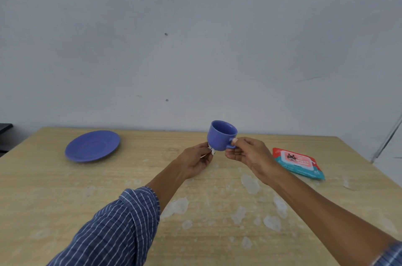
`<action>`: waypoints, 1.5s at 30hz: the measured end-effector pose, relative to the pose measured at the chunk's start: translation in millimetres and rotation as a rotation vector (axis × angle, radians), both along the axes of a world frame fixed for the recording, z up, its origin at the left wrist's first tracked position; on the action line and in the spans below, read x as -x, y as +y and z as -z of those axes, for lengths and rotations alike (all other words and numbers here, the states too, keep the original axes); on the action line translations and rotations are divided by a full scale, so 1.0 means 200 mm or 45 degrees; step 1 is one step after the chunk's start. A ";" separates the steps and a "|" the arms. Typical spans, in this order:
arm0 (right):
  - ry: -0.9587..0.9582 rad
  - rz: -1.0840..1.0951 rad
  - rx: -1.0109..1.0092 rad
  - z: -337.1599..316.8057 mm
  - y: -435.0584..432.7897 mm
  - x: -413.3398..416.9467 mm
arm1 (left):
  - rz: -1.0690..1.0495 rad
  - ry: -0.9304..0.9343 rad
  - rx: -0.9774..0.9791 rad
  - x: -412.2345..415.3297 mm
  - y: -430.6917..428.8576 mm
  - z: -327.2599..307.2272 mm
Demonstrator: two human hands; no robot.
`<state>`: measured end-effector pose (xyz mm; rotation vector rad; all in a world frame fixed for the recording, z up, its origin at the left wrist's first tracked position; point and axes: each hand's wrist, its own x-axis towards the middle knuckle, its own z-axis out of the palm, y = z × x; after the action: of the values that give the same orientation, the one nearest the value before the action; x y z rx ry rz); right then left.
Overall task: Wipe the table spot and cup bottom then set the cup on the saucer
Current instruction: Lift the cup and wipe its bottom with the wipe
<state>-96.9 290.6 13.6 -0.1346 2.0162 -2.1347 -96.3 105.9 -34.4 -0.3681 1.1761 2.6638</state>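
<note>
My right hand (pixel 245 152) pinches the handle of a blue cup (pixel 220 135) and holds it in the air above the wooden table (pixel 152 178), slightly tilted with its mouth facing me. My left hand (pixel 195 161) is closed on a small white wipe (pixel 212 150), pressed against the cup's lower left side near its bottom. Most of the wipe is hidden by my fingers. The blue saucer (pixel 92 146) lies bare on the table at the far left, well apart from the cup.
A red and teal pack of wet wipes (pixel 298 162) lies at the right, just beyond my right wrist. The table top carries several pale worn patches. A plain wall runs along the table's far edge, and a dark object (pixel 5 127) sits at far left.
</note>
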 end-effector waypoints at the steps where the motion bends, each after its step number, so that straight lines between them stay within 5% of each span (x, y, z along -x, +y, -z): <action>1: -0.001 0.003 0.008 0.00 0.00 0.00 | 0.013 0.001 -0.019 0.00 0.00 0.00; 13: 0.023 0.002 0.066 0.00 -0.02 0.00 | 0.125 -0.041 0.030 -0.05 -0.06 -0.01; 25: 0.052 -0.064 0.032 -0.02 0.04 0.00 | -0.004 -0.195 -0.263 -0.04 -0.01 -0.03; 45: 0.045 -0.258 -0.022 -0.07 0.22 -0.02 | 0.183 -0.115 -0.076 -0.04 -0.04 -0.13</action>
<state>-93.4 334.2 28.4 -0.3606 1.9468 -2.0032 -87.3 97.0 -8.7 -0.3748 1.0523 2.5248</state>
